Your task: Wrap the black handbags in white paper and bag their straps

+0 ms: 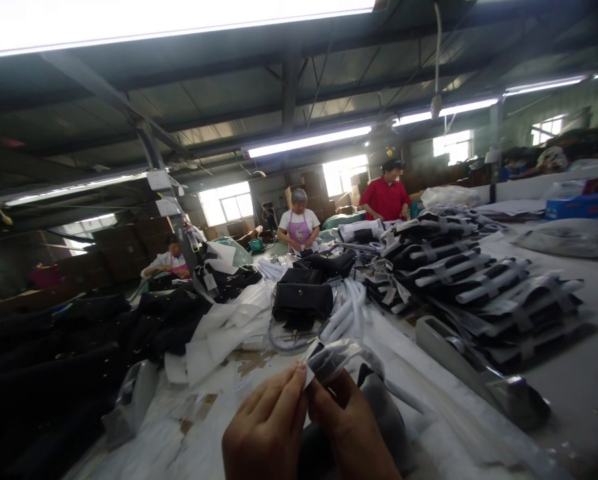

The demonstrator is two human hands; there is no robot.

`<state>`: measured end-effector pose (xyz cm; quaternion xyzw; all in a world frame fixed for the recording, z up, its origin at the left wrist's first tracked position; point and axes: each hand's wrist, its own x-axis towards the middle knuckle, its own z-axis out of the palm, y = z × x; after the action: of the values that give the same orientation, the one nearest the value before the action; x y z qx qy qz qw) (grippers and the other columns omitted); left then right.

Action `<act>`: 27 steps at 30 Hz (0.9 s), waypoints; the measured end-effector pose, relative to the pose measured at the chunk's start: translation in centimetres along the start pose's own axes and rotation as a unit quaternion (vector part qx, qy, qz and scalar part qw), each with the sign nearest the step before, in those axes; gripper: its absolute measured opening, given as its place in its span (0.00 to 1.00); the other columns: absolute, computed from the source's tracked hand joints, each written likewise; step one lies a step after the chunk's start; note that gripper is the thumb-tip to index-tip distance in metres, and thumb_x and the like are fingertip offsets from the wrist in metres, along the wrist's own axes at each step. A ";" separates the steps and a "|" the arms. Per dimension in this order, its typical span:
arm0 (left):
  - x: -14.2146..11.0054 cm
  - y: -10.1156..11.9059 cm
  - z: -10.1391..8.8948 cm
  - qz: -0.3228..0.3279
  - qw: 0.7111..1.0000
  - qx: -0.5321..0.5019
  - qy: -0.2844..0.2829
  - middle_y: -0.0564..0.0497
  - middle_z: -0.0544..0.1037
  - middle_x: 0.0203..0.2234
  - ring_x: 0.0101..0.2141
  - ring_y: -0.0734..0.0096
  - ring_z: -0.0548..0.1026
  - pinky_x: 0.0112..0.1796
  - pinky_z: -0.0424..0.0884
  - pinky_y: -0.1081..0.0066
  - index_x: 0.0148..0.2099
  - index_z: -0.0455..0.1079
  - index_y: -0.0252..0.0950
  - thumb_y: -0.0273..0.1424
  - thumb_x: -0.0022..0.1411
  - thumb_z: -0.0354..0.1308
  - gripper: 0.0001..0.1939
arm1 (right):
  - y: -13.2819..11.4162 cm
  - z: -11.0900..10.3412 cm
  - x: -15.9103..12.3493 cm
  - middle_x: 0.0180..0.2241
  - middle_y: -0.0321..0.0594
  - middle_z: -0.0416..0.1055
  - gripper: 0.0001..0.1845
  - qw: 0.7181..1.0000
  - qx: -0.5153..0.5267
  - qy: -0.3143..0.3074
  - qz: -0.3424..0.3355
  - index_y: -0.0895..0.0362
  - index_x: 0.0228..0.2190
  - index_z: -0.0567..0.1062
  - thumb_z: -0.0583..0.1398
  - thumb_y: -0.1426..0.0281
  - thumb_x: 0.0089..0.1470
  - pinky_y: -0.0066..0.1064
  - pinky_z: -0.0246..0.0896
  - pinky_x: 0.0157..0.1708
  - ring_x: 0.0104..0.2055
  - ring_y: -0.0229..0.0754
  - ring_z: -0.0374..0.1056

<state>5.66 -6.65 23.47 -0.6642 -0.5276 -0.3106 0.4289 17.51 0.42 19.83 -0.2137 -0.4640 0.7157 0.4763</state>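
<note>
Both my hands are raised close together at the bottom centre. My left hand [269, 427] and my right hand [351, 430] pinch a small clear plastic bag [336, 357] with something dark inside, fingers closed on its lower edge. Just beyond it on the worktable stands a black handbag [303, 299] with white rolled paper [343, 313] beside it.
Wrapped black bags [483, 280] are stacked in rows at the right, and a grey metal tool [479, 373] lies in front of them. Dark bags [53, 360] pile up at the left, with white paper sheets [229, 327] between. Three people work at the far end [299, 227].
</note>
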 end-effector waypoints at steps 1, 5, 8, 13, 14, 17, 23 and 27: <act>-0.2 0.1 0.0 0.019 1.000 0.018 -0.007 0.51 0.82 0.45 0.43 0.69 0.81 0.45 0.76 0.75 0.53 0.74 0.37 0.26 0.64 0.60 0.15 | 0.0 0.0 -0.1 0.31 0.36 0.72 0.22 1.000 0.001 0.001 0.000 0.55 0.37 0.76 0.69 0.52 0.48 0.31 0.64 0.35 0.32 0.41 0.66; -0.9 0.3 0.0 0.058 0.993 0.061 -0.077 0.47 0.78 0.52 0.49 0.62 0.79 0.49 0.75 0.70 0.62 0.65 0.33 0.23 0.62 0.58 0.26 | -0.4 0.1 -0.2 0.34 0.39 0.75 0.23 1.000 0.026 0.002 0.005 0.56 0.38 0.76 0.71 0.54 0.47 0.33 0.67 0.38 0.37 0.45 0.70; -1.3 0.3 0.2 0.073 0.990 0.077 -0.097 0.42 0.74 0.56 0.52 0.58 0.77 0.50 0.76 0.66 0.70 0.48 0.28 0.23 0.61 0.55 0.38 | -0.7 0.1 -0.1 0.36 0.41 0.77 0.22 0.999 0.039 -0.005 0.015 0.56 0.38 0.77 0.72 0.55 0.46 0.36 0.69 0.42 0.43 0.50 0.73; -2.2 0.8 0.9 0.071 0.988 0.090 -0.106 0.39 0.72 0.56 0.53 0.55 0.76 0.49 0.77 0.64 0.71 0.39 0.26 0.23 0.60 0.53 0.42 | -0.6 -0.5 -0.2 0.38 0.42 0.79 0.21 0.999 0.016 -0.041 -0.014 0.56 0.38 0.77 0.71 0.56 0.48 0.37 0.68 0.46 0.44 0.50 0.73; -2.3 0.9 1.0 0.067 0.989 0.082 -0.101 0.39 0.72 0.57 0.53 0.55 0.76 0.49 0.77 0.64 0.71 0.40 0.27 0.22 0.60 0.53 0.42 | -0.7 -0.6 -0.2 0.38 0.42 0.79 0.21 0.999 0.015 -0.044 -0.017 0.56 0.39 0.77 0.71 0.56 0.48 0.37 0.68 0.45 0.44 0.50 0.73; -1.7 0.6 0.7 0.011 0.995 -0.002 -0.101 0.44 0.73 0.57 0.54 0.59 0.75 0.52 0.74 0.64 0.69 0.53 0.34 0.25 0.61 0.54 0.35 | -1.2 -1.0 -0.2 0.39 0.42 0.79 0.22 0.999 0.008 -0.033 0.002 0.56 0.41 0.79 0.70 0.55 0.48 0.36 0.68 0.43 0.44 0.49 0.73; 2.8 -1.3 -1.0 -0.307 0.858 -0.307 -0.274 0.53 0.82 0.47 0.49 0.60 0.79 0.51 0.75 0.64 0.52 0.75 0.48 0.46 0.62 0.58 0.18 | -2.8 -1.4 -0.4 0.34 0.39 0.79 0.22 1.000 -0.019 -0.021 0.012 0.54 0.41 0.82 0.71 0.54 0.47 0.33 0.66 0.41 0.40 0.47 0.73; 4.2 -1.2 -0.7 -0.351 0.784 -0.415 -0.301 0.51 0.82 0.44 0.46 0.59 0.79 0.49 0.74 0.66 0.49 0.76 0.44 0.48 0.57 0.62 0.21 | -2.8 -1.1 -0.7 0.40 0.40 0.80 0.22 0.999 0.024 -0.042 -0.001 0.54 0.42 0.82 0.71 0.55 0.48 0.37 0.63 0.51 0.48 0.50 0.73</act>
<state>5.60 -5.37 27.71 -0.6071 -0.6465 -0.4129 -0.2072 20.02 0.60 21.68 -0.1717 -0.4666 0.7341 0.4624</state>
